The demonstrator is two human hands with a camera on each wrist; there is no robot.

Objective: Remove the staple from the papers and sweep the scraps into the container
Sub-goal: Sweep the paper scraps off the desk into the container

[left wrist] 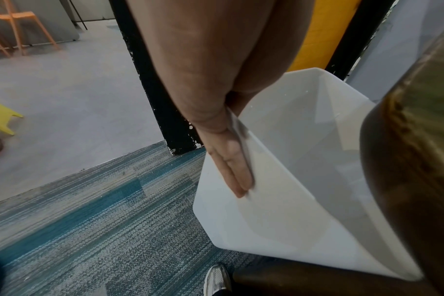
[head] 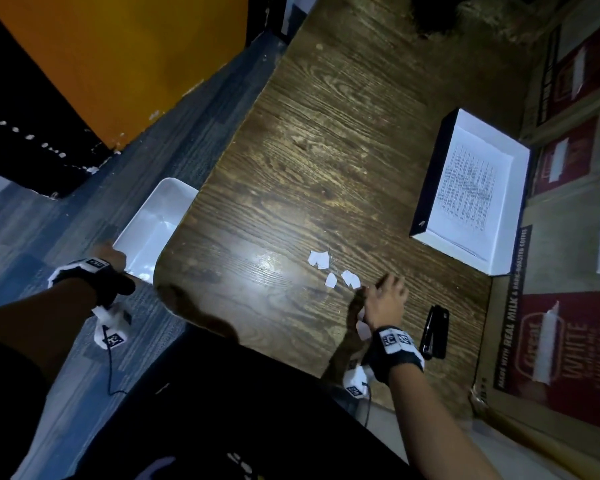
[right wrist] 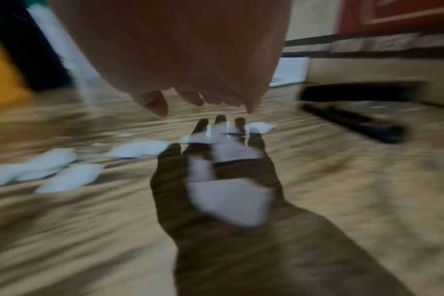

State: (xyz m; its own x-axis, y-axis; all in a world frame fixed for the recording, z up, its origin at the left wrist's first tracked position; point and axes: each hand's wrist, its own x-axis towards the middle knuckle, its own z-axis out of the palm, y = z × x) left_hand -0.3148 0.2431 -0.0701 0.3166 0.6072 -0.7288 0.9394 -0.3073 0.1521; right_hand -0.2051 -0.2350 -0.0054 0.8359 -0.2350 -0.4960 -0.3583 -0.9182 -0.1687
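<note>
Several white paper scraps (head: 333, 270) lie scattered on the dark wooden table (head: 326, 150); more scraps (right wrist: 226, 198) sit under my right hand. My right hand (head: 383, 301) hovers just above the table beside them, fingers straight and spread, holding nothing; its view is blurred. My left hand (head: 110, 252) grips the rim of a white plastic container (head: 153, 226) held against the table's left edge, below the tabletop. In the left wrist view the fingers (left wrist: 237, 174) lie along the outer wall of the container (left wrist: 304, 180) and the thumb is hidden inside. The container looks empty.
A black stapler (head: 434, 332) lies on the table right of my right hand. A shallow white box (head: 503, 161) holding printed papers (head: 465, 188) sits at the far right. Cardboard boxes (head: 561, 341) line the table's right side. Carpeted floor (left wrist: 101, 220) lies below the container.
</note>
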